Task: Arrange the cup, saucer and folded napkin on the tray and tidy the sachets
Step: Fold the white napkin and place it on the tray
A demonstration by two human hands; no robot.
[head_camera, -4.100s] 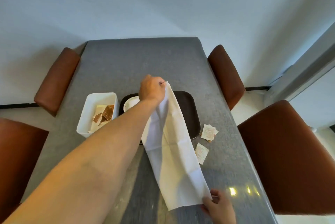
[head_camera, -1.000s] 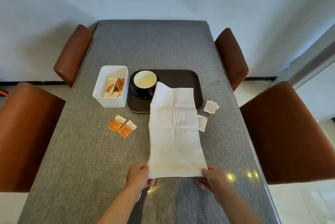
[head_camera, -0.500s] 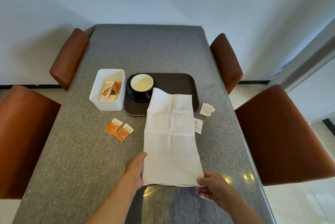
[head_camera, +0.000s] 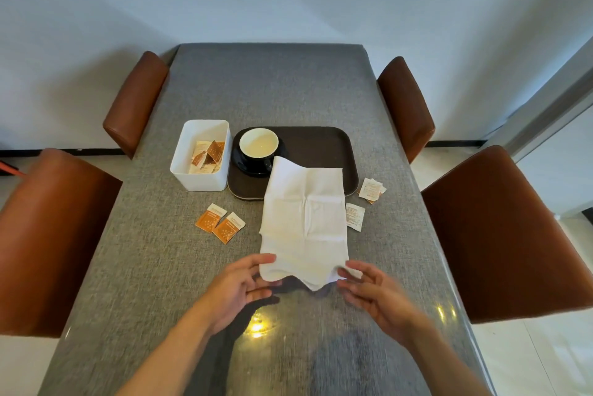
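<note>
A white napkin [head_camera: 305, 222] lies lengthwise on the grey table, its far end resting on the dark brown tray [head_camera: 321, 145]. Its near edge is lifted and wavy. My left hand [head_camera: 237, 286] pinches the near left corner and my right hand [head_camera: 375, 293] pinches the near right corner. A black cup [head_camera: 258, 144] with a pale inside stands on a black saucer [head_camera: 241, 166] at the tray's left end. Two orange sachets [head_camera: 219, 223] lie left of the napkin. White sachets [head_camera: 355, 216] and a small pile [head_camera: 371, 190] lie to its right.
A white bin [head_camera: 200, 179] holding several sachets stands against the tray's left side. Brown chairs flank the table: two on the left [head_camera: 48, 235], [head_camera: 134, 100] and two on the right [head_camera: 500, 235], [head_camera: 404, 103]. A wall stands behind the table's far end.
The napkin's near edge has come up off the table and moved away from me, bunching the cloth shorter. Both hands shifted forward with it.
</note>
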